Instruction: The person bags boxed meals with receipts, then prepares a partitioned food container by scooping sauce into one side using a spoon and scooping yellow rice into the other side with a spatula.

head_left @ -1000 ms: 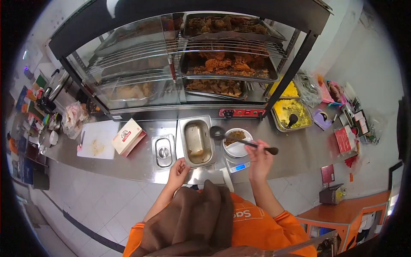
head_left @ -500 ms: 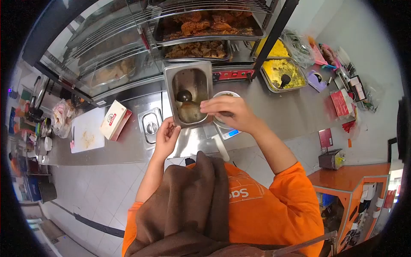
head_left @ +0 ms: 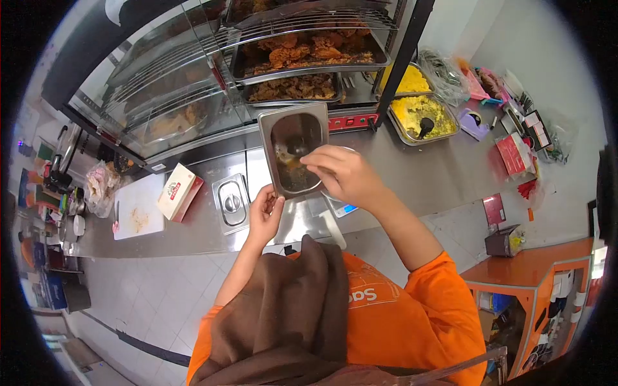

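My left hand (head_left: 266,215) grips the lower left corner of a deep metal pan (head_left: 267,141), which is tilted above the counter. Over the pan's right side, my right hand (head_left: 344,174) has its fingers pinched on the black ladle, whose handle is mostly hidden by the hand. The dark ladle bowl (head_left: 295,147) is inside the pan, near some brownish liquid. Behind my right hand, the white tub is almost fully covered, and part of the scale (head_left: 346,209) shows below it. A metal lid (head_left: 231,202) lies left of the pan.
A glass warmer with trays of fried chicken (head_left: 309,51) stands behind the counter. To the left are a cutting board (head_left: 141,209) and a paper box (head_left: 177,193). On the right, a tray of yellow food (head_left: 412,116) holds a black utensil. A red box (head_left: 513,156) sits farther right.
The pan has been lifted and tilted by my left hand. My right hand has moved the ladle from beside the tub into the pan. The camera view has shifted too.
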Demonstrator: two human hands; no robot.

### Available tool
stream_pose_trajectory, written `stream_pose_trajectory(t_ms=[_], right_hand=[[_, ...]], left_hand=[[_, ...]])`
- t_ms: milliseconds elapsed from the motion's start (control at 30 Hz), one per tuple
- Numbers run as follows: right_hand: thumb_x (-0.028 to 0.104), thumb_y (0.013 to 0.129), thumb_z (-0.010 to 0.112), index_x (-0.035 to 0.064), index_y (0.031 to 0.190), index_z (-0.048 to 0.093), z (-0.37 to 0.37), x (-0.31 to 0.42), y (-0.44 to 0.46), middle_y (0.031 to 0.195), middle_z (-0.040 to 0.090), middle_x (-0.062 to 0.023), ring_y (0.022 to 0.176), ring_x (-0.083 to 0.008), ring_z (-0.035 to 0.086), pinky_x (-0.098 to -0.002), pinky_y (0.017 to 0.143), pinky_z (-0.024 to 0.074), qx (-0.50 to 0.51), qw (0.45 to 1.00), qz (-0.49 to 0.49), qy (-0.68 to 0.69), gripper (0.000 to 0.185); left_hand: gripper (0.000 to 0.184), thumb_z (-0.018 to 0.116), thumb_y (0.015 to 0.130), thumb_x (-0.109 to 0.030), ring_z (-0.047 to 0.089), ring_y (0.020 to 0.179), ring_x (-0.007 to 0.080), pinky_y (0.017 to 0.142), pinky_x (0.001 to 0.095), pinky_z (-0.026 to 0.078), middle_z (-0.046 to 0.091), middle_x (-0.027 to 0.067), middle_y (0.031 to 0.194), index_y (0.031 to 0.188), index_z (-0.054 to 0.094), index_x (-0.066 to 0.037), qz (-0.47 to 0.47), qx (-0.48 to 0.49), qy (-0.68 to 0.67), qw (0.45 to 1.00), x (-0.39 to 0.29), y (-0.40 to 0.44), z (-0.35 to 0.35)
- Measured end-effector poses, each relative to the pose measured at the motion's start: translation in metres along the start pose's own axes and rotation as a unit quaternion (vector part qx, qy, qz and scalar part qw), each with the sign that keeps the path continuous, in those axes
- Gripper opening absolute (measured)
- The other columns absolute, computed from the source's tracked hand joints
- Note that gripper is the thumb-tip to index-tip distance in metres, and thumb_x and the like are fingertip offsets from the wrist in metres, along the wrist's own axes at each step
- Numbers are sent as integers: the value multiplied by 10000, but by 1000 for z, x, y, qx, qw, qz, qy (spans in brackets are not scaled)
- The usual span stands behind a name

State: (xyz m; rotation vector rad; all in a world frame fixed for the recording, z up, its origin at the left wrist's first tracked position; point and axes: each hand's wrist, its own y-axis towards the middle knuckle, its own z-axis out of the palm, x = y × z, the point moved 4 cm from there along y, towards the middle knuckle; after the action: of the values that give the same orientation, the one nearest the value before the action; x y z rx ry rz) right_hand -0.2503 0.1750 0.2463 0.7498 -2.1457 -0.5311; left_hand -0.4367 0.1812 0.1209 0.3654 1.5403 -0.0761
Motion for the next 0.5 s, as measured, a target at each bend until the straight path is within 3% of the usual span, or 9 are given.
stream_pose_trajectory(t_ms=[167,267,500], right_hand=[[52,860,525,-58,914,586,10,-30,-19,889,615,-106,805,-139,601,-285,685,522,-119,978,134,102,137],[120,870,526,-40,975,567,39,-68,-46,926,608,-125,793,-209,621,-303,680,536,-272,851,217,393,196],[125,877,513,-57,995,506,35,-116,-94,944,575,-171,822,-266,609,-397,777,527,-368,657,324,572,216]], left_hand=[[265,483,855,18,526,912,91,824,205,406,563,61,978,1119,456,31,2,-7,15,1000,5,-5,5],[275,488,850,19,527,929,98,835,213,410,561,67,982,1122,454,34,-2,12,24,1000,14,-3,9],[161,515,819,28,597,804,124,724,243,473,623,112,832,979,506,48,79,-38,121,989,10,28,24]])
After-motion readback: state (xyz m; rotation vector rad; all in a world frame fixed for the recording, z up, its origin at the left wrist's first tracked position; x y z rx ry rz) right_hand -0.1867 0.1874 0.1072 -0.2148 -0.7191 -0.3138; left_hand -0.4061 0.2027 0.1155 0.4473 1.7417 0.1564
